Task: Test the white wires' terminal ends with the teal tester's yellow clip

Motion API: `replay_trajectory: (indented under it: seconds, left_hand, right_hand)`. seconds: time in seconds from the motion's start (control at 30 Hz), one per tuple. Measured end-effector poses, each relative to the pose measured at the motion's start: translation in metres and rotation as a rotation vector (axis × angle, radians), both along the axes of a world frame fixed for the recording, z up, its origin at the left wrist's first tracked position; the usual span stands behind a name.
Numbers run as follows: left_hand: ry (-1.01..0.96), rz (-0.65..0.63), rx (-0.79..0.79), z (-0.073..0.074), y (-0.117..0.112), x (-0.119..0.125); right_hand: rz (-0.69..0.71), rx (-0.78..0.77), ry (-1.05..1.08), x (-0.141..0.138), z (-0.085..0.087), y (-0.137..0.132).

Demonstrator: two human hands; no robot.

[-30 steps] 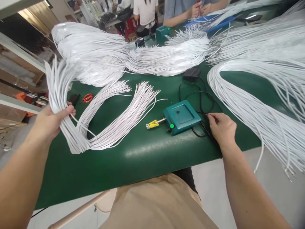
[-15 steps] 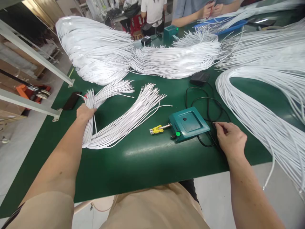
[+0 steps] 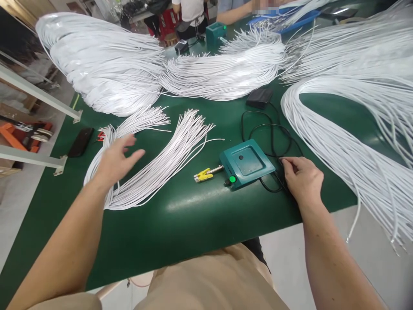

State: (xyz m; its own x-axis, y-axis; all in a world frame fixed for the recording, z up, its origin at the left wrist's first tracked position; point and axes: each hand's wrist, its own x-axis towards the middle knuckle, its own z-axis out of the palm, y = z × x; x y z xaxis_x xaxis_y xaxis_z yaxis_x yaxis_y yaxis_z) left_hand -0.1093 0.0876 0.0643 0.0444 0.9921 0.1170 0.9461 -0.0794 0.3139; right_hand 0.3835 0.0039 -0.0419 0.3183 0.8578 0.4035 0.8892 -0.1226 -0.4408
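Note:
My left hand (image 3: 118,161) hovers over a curved bundle of white wires (image 3: 158,170), its fingers spread and thumb apart, gripping nothing. A smaller end of the bundle fans out behind it. My right hand (image 3: 303,177) is closed in a pinch at a black cable (image 3: 280,172), just right of a teal box-shaped device (image 3: 247,161). That device has a green button (image 3: 232,179) and a metal rod bearing a yellow clip-like piece (image 3: 204,175) on its left side. The exact grip of my right fingertips is partly hidden.
Large white wire bundles lie at the back left (image 3: 106,64), back middle (image 3: 222,77) and right (image 3: 351,142) of the green table (image 3: 187,232). A black adapter (image 3: 259,98) and a dark phone-like object (image 3: 81,142) rest there. Across the table, a person's arm (image 3: 235,15) is near a blue tray (image 3: 303,21).
My left hand has let go of the white wire bundle and opened, its fingers now spread above it. My right hand keeps its pinch beside the device. The whole view has shifted slightly.

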Motion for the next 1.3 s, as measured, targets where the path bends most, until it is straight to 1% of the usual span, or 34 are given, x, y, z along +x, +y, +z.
replay_trajectory:
  seconds: [0.03,0.1,0.17,0.23,0.3,0.33,0.4,0.43,0.47,0.53,0.6,0.63,0.67,0.7,0.77,0.8,0.83,0.87,0.9,0.97,1.0,1.03,1.07,1.1,1.17,1.23,1.3]
  left_hand:
    - [-0.043,-0.071,-0.127,-0.008,-0.005,0.013]
    - [0.027,-0.113,-0.310,-0.027,-0.011,0.035]
    - [0.097,-0.094,-0.369,-0.042,-0.010,0.051]
    - [0.120,-0.040,-0.361,-0.048,-0.005,0.060]
    - [0.047,-0.007,-0.413,-0.045,0.001,0.064]
    - [-0.032,0.002,-0.470,-0.040,0.004,0.064]
    - [-0.264,0.037,-0.608,-0.029,0.007,0.061]
    - [-0.391,0.073,-0.656,-0.025,0.008,0.058]
    - [-0.508,0.119,-0.672,-0.022,0.009,0.055]
    - [-0.675,0.219,-0.610,-0.022,0.012,0.048]
    - [-0.746,0.259,-0.520,-0.028,0.016,0.042]
    - [-0.723,0.250,-0.485,-0.032,0.018,0.040]
    - [-0.651,0.241,-0.440,-0.035,0.019,0.039]
    - [-0.540,0.226,-0.384,-0.037,0.018,0.040]
    - [-0.278,0.184,-0.199,-0.038,0.011,0.044]
    - [-0.170,0.131,-0.081,-0.038,0.004,0.047]
    - [-0.110,0.069,0.048,-0.038,-0.004,0.052]
    - [-0.098,-0.003,0.101,-0.038,-0.014,0.058]
    - [-0.090,-0.085,0.084,-0.040,-0.024,0.064]
    - [0.012,-0.205,0.005,-0.048,-0.044,0.077]
    - [0.079,-0.238,0.003,-0.054,-0.052,0.084]
    - [0.146,-0.243,-0.005,-0.059,-0.057,0.091]
    - [0.203,-0.213,-0.011,-0.065,-0.060,0.097]
    - [0.237,-0.151,-0.008,-0.069,-0.061,0.102]
    - [0.238,-0.081,-0.028,-0.074,-0.057,0.109]
    - [0.201,-0.033,-0.108,-0.072,-0.049,0.112]
    - [0.159,-0.063,-0.190,-0.067,-0.042,0.112]
  right_hand:
    - [-0.002,-0.001,0.002,0.000,0.000,0.000]
    - [-0.004,-0.005,0.006,0.000,0.001,-0.001]
    - [-0.003,-0.005,0.007,0.000,0.000,-0.001]
    - [0.004,0.002,0.001,0.000,0.000,-0.001]
    - [0.007,0.010,-0.006,0.000,-0.002,-0.001]
    - [0.005,0.013,-0.005,0.000,-0.002,-0.001]
    - [0.001,0.016,-0.001,0.001,-0.003,-0.001]
    - [0.001,0.017,0.000,0.001,-0.003,-0.001]
    - [0.004,0.017,0.001,0.001,-0.003,-0.001]
    - [0.010,0.014,-0.002,0.001,-0.003,-0.001]
    - [0.008,0.010,-0.010,0.001,-0.003,-0.001]
    - [0.006,0.009,-0.014,0.001,-0.003,-0.001]
    - [0.005,0.009,-0.017,0.001,-0.002,-0.001]
    - [0.005,0.010,-0.021,0.001,-0.002,-0.001]
    - [0.008,0.013,-0.025,0.000,-0.002,-0.002]
    - [0.010,0.014,-0.027,0.000,-0.002,-0.002]
    - [0.011,0.013,-0.028,0.000,-0.002,-0.002]
    - [0.012,0.012,-0.030,0.000,-0.002,-0.002]
    - [0.012,0.011,-0.032,0.000,-0.002,-0.002]
    - [0.007,0.007,-0.039,0.000,-0.002,-0.002]
    - [0.004,0.005,-0.044,0.000,-0.002,-0.002]
    - [0.003,0.002,-0.049,0.000,-0.002,-0.002]
    - [0.004,0.002,-0.053,0.000,-0.002,-0.002]
    - [0.008,0.002,-0.052,0.000,-0.002,-0.002]
    - [0.018,0.007,-0.050,0.000,-0.001,-0.002]
    - [0.014,0.013,-0.055,0.001,0.000,-0.001]
    - [0.001,0.007,-0.078,0.002,0.001,0.001]
